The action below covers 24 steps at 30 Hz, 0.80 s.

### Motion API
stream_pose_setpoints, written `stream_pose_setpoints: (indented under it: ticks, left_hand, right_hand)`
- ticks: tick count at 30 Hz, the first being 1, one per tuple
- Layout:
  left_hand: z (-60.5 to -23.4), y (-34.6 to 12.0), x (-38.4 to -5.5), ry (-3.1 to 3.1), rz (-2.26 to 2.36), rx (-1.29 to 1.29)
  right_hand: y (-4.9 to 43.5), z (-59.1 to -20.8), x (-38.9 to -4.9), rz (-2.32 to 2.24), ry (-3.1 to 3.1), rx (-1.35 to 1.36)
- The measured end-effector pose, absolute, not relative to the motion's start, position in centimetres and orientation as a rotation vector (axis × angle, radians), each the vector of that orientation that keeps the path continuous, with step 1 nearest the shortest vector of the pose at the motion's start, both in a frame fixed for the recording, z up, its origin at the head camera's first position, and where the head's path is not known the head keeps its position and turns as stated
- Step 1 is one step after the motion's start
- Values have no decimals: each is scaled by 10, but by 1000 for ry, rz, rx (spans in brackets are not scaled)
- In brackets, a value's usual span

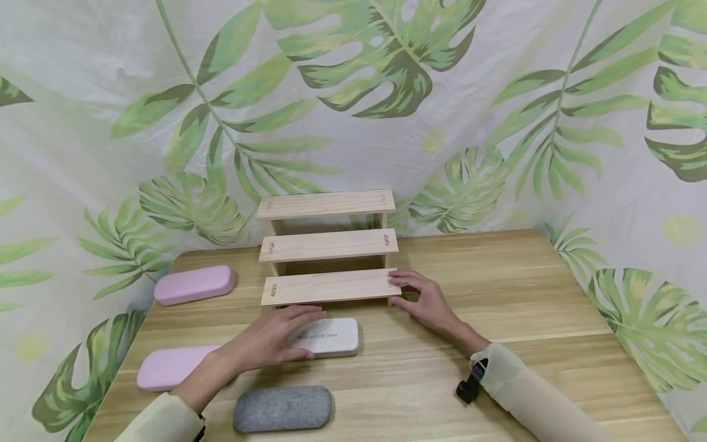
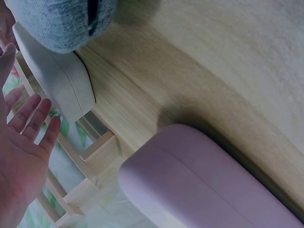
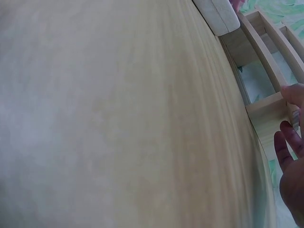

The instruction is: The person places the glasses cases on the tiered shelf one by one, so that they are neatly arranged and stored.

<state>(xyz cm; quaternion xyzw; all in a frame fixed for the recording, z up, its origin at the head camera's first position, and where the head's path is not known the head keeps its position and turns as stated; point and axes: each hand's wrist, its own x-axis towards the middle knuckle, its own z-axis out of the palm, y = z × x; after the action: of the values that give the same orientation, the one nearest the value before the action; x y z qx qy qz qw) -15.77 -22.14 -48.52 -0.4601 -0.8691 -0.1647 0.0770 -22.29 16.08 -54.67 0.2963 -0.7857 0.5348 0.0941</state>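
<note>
A three-step wooden display rack (image 1: 326, 287) stands at the back of the table. My right hand (image 1: 429, 302) grips the right end of its lowest step, with the thumb at the front edge and fingers on top. In the right wrist view, the thumb and fingers of that hand (image 3: 294, 137) surround the board's end. My left hand (image 1: 264, 339) is over the left part of a white glasses case (image 1: 341, 336) with printed lettering, partly hiding it. The left wrist view shows that hand's fingers (image 2: 35, 121) extended and spread beside the white case (image 2: 61, 78).
A grey fabric glasses case (image 1: 283, 408) lies nearest the front. Two pink glasses cases are on the left, one farther back (image 1: 194, 285) and one (image 1: 173, 367) partly behind my left forearm. A leaf-patterned cloth (image 1: 442, 123) hangs behind the wooden table (image 1: 525, 344).
</note>
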Motion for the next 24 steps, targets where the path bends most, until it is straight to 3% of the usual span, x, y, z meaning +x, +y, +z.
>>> stream_pose_setpoints:
  ticks: [13, 24]
  left_hand:
    - [-492, -217, -156, -2689, -462, -1381]
    - [-498, -215, -156, -2719, -465, -1380]
  right_hand:
    - [151, -511, -205, 1675, -2323, 828]
    - [151, -513, -206, 1644, -2319, 829]
